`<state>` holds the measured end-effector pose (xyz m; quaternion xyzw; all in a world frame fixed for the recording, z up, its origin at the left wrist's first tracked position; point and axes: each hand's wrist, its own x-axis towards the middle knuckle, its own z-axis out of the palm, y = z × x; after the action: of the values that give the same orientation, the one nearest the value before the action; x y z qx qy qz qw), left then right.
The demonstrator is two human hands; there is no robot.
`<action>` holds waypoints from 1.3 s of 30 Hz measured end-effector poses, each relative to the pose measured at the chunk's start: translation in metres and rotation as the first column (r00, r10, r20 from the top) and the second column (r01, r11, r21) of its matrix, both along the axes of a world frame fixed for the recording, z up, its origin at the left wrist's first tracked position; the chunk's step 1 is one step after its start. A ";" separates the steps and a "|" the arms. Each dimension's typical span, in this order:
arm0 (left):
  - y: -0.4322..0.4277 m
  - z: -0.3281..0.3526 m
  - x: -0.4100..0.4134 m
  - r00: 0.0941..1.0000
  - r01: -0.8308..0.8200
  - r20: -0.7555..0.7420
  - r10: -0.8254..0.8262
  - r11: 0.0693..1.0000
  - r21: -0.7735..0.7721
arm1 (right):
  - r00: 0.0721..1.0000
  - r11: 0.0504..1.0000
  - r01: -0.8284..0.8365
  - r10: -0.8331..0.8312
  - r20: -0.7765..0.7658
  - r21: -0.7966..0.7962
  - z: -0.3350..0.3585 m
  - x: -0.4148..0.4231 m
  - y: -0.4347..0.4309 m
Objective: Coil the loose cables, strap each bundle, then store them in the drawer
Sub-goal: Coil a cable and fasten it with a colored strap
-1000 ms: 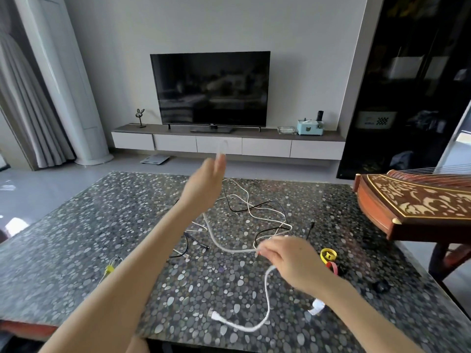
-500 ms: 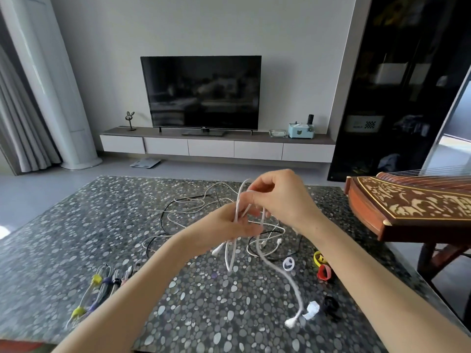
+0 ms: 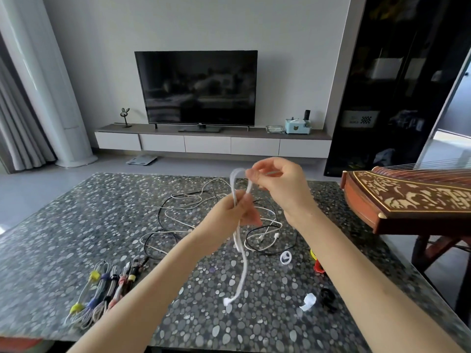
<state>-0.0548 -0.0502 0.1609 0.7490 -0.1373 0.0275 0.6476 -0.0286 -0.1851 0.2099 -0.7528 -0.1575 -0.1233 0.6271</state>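
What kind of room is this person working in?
Most likely a home living room: a flat-screen television stands on a low wall cabinet, curtains hang at the left, and a stringed zither stands at the right.

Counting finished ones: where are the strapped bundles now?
Head view: the strapped bundles lie on the table's near-left part, just left of the left forearm, nearer than the loose cables.

We log 1 view only: head-worn wide-angle camera, looking forward and down over the pebbled table (image 3: 76,225), close beneath us, television (image 3: 196,87) well beyond.
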 end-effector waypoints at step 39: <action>-0.001 -0.026 -0.014 0.843 0.371 -0.433 -0.318 0.928 0.040 | 0.874 0.631 -0.024 0.390 0.290 -0.776 -0.036 -0.044 -0.044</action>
<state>-0.0685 -0.0511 0.1347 0.7383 -0.1291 -0.2590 0.6092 -0.0725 -0.2286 0.1743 -0.8722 -0.4166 -0.1353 0.2178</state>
